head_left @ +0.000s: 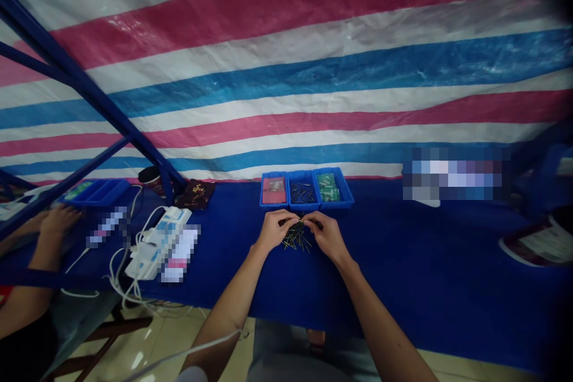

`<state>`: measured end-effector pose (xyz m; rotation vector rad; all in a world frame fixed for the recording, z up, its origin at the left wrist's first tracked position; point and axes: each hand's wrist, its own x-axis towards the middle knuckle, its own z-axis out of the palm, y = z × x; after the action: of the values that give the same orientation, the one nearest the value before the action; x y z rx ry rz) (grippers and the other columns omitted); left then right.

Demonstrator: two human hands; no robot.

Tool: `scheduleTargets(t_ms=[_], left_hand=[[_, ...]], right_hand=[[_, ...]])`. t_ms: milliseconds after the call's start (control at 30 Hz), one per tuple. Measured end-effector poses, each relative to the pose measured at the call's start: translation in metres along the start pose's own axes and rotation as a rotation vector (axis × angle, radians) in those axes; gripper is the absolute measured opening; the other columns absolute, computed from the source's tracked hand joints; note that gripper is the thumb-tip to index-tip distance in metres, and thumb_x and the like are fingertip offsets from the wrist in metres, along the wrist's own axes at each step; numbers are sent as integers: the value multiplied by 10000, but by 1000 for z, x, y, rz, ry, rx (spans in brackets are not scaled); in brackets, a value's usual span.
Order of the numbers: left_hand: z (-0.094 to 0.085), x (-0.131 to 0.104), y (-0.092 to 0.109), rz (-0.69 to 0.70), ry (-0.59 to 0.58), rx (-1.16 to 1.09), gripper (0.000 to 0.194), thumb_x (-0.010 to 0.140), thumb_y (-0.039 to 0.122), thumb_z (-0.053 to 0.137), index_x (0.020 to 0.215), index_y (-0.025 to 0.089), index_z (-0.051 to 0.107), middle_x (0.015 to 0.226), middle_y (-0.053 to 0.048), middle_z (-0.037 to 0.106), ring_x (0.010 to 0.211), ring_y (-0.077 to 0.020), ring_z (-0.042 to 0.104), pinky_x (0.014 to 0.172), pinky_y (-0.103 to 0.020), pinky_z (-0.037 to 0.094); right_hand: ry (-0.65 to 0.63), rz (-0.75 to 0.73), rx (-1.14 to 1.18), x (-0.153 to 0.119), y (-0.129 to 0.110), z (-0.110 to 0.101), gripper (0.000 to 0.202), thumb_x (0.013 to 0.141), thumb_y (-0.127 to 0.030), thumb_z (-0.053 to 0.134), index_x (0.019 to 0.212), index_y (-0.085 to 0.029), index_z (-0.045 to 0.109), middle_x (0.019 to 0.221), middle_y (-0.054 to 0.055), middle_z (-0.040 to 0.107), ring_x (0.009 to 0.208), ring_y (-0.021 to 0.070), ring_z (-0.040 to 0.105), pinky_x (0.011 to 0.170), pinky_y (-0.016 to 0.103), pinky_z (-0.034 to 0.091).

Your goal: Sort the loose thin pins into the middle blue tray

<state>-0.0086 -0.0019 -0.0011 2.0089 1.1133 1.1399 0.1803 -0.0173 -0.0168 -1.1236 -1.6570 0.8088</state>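
Observation:
My left hand [274, 230] and my right hand [327, 235] meet over a small heap of thin dark and gold pins [298, 241] on the blue tablecloth [403, 250]. Both hands have fingers pinched at the top of the heap; the fingertips hide what they grip. Just behind the hands stand three blue bins: one with a red card [273, 190], one with loose pins [302, 192], one with a green card [330, 188].
To the left lie white power strips [154, 243] with cables, a dark pouch [196, 193] and a cup [150, 176]. Another person's hand [57, 219] rests at far left near a blue tray [95, 191]. Blue frame bars slant on the left; a striped tarp hangs behind.

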Motion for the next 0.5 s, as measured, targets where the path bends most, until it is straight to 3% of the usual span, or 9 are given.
scheduleTargets(t_ms=[500], left_hand=[[-2, 0, 5, 8, 31, 35, 235, 924, 339, 627, 900, 157, 774, 823, -66, 735, 691, -149, 643, 660, -245, 490]], right_hand=[[68, -107, -181, -5, -15, 1, 195, 968, -283, 506, 916, -216, 682, 905, 54, 691, 765, 185, 636, 715, 294, 490]])
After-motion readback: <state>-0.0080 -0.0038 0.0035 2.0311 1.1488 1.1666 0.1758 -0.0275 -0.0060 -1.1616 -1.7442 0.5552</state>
